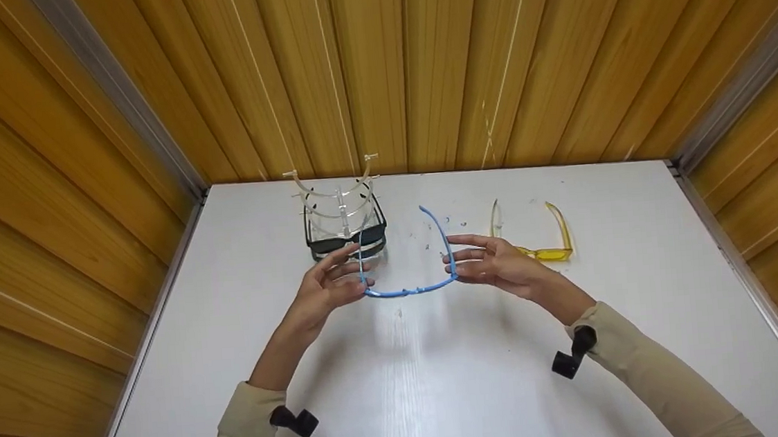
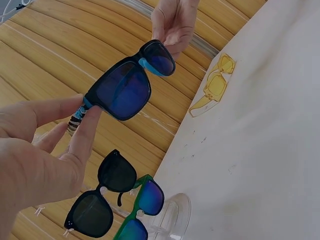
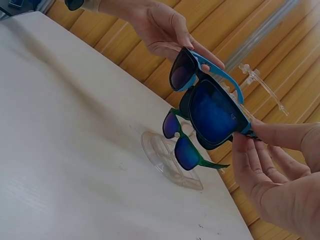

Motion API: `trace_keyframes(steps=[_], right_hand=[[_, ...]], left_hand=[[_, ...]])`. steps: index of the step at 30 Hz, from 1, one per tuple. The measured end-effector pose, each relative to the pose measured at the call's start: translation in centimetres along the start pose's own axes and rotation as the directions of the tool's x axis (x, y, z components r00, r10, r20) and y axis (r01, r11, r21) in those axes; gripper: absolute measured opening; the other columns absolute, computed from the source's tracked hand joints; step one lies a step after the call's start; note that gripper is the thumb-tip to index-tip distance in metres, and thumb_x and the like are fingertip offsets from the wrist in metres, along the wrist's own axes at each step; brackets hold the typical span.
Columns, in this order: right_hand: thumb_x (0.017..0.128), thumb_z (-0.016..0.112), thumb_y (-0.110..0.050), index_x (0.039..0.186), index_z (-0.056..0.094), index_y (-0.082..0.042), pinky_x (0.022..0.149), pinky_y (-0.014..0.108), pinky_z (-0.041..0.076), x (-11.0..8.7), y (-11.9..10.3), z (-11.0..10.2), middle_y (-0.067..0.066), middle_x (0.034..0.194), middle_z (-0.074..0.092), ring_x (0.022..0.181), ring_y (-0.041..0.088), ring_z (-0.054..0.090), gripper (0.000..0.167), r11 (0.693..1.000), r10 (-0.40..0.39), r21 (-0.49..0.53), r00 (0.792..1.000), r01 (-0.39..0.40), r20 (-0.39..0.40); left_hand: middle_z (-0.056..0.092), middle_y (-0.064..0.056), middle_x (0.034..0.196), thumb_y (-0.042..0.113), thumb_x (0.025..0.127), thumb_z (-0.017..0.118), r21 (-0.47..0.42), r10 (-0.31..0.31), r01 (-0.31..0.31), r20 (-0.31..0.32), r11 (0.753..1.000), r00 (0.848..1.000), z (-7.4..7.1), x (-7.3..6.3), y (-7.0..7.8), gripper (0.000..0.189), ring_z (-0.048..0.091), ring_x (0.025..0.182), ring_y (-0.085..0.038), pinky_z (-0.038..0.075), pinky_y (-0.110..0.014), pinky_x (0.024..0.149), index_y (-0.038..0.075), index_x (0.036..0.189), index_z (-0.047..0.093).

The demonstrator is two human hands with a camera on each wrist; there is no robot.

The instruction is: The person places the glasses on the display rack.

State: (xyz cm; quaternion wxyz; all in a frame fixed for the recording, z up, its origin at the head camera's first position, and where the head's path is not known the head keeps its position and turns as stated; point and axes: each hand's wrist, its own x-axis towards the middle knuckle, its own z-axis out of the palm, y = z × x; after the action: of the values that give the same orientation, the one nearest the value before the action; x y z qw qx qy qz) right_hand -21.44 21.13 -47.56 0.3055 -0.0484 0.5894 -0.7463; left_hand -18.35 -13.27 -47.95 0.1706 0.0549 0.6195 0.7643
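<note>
Wood-grain wall panels [image 1: 377,73] rise on 3 sides of the white table [image 1: 403,398] we look down on. Our left hand [image 1: 322,291] and right hand [image 1: 508,266] are apart, with 1 pair of blue sunglasses [image 1: 411,291] raised above the tabletop between them. We pinch it by both temples, thumb and fingers near the hinges at either end; the temples reach away from us and the dark blue lenses [image 2: 124,91] face our side.

Just beyond our left hand stands a clear display stand [image 1: 343,205]. It carries 2 pairs that we can make out: black sunglasses [image 2: 91,214] higher up, and green-framed sunglasses [image 2: 151,197] with bluish lenses below them.

Just past our right hand, yellow glasses [image 1: 550,255] rest on the tabletop with their temples unfolded, pointing away from us. Small dark specks [image 1: 464,224] dot the surface beyond the gap between our hands. Behind each hand, we wear 1 beige sleeve [image 1: 650,364] with 1 small black camera [image 1: 567,364] at the cuff.
</note>
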Motion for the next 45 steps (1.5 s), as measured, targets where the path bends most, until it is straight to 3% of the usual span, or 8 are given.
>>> trace_keyframes(steps=[5,12,21,26,31,34,38,45], right_hand=[[0.095,0.066,0.005,0.152,0.042,-0.002,0.102,0.039,0.057,0.7,-0.1,0.6,0.007,0.12,0.074,0.108,0.019,0.074,0.063,1.0,0.011,-0.013,1.0,-0.011,-0.002],[0.096,0.065,0.004,0.153,0.041,-0.001,0.099,0.036,0.059,1.7,-0.7,1.9,0.007,0.12,0.074,0.111,0.021,0.073,0.062,1.0,0.008,-0.016,1.0,-0.007,0.024],[0.094,0.065,0.006,0.152,0.042,-0.001,0.101,0.039,0.058,2.9,-1.2,3.3,0.008,0.12,0.074,0.109,0.02,0.074,0.063,1.0,0.018,-0.024,1.0,-0.017,0.022],[0.094,0.065,0.007,0.152,0.043,0.0,0.097,0.035,0.06,3.7,-1.6,4.0,0.014,0.127,0.071,0.108,0.019,0.074,0.062,1.0,0.007,-0.004,1.0,-0.007,0.029],[0.094,0.065,0.007,0.151,0.044,0.0,0.103,0.038,0.057,4.5,-1.9,4.9,0.012,0.126,0.071,0.108,0.017,0.073,0.061,1.0,-0.014,0.01,0.999,0.014,0.04],[0.094,0.065,0.007,0.151,0.045,-0.001,0.105,0.038,0.056,5.1,-2.3,5.4,0.012,0.127,0.071,0.108,0.017,0.072,0.061,1.0,-0.018,-0.002,0.999,0.018,0.029],[0.094,0.065,0.007,0.15,0.047,-0.002,0.108,0.04,0.054,6.1,-2.9,5.9,0.023,0.139,0.063,0.113,0.02,0.071,0.059,0.999,-0.025,-0.034,1.0,0.026,0.009],[0.094,0.065,0.007,0.15,0.047,-0.003,0.109,0.041,0.053,7.6,-3.4,6.2,0.026,0.146,0.056,0.116,0.02,0.069,0.06,1.0,-0.01,-0.022,0.999,0.01,-0.031]], left_hand=[[0.064,-0.014,0.131,-0.004,0.087,0.074,-0.003,0.011,-0.011,-0.006,1.0,1.0,-0.6,-0.4,0.1,0.075,0.075,0.104,-0.02,0.061,-0.036,0.096,0.007,0.154,0.042],[0.066,-0.012,0.129,-0.005,0.086,0.075,-0.001,0.005,-0.005,-0.056,1.0,0.998,-1.7,-1.2,0.3,0.075,0.074,0.109,-0.027,0.06,-0.037,0.097,0.011,0.152,0.043],[0.068,-0.009,0.126,-0.008,0.086,0.073,-0.037,0.014,-0.016,-0.074,0.999,0.997,-3.1,-1.9,0.6,0.078,0.073,0.11,-0.026,0.061,-0.034,0.095,0.009,0.155,0.039],[0.068,-0.01,0.125,-0.01,0.087,0.072,-0.047,0.01,-0.016,-0.125,0.999,0.992,-3.7,-2.1,1.2,0.074,0.074,0.109,-0.025,0.062,-0.034,0.093,0.012,0.152,0.045],[0.068,-0.011,0.128,-0.01,0.087,0.072,-0.036,-0.009,0.003,-0.168,0.999,0.986,-4.6,-2.2,1.8,0.074,0.073,0.11,-0.024,0.061,-0.034,0.095,0.013,0.152,0.045],[0.069,-0.007,0.125,-0.01,0.088,0.071,-0.032,-0.007,0.001,-0.169,0.999,0.986,-5.1,-2.2,2.3,0.074,0.074,0.109,-0.022,0.06,-0.036,0.097,0.012,0.153,0.044],[0.071,-0.003,0.12,-0.008,0.09,0.07,-0.028,0.0,-0.005,-0.167,1.0,0.986,-5.8,-1.8,2.9,0.072,0.075,0.104,-0.018,0.06,-0.036,0.098,0.013,0.153,0.044],[0.067,-0.011,0.129,-0.007,0.091,0.069,-0.025,-0.015,0.01,-0.172,1.0,0.985,-6.9,-0.6,3.5,0.071,0.073,0.108,-0.02,0.059,-0.035,0.099,0.012,0.154,0.044]])
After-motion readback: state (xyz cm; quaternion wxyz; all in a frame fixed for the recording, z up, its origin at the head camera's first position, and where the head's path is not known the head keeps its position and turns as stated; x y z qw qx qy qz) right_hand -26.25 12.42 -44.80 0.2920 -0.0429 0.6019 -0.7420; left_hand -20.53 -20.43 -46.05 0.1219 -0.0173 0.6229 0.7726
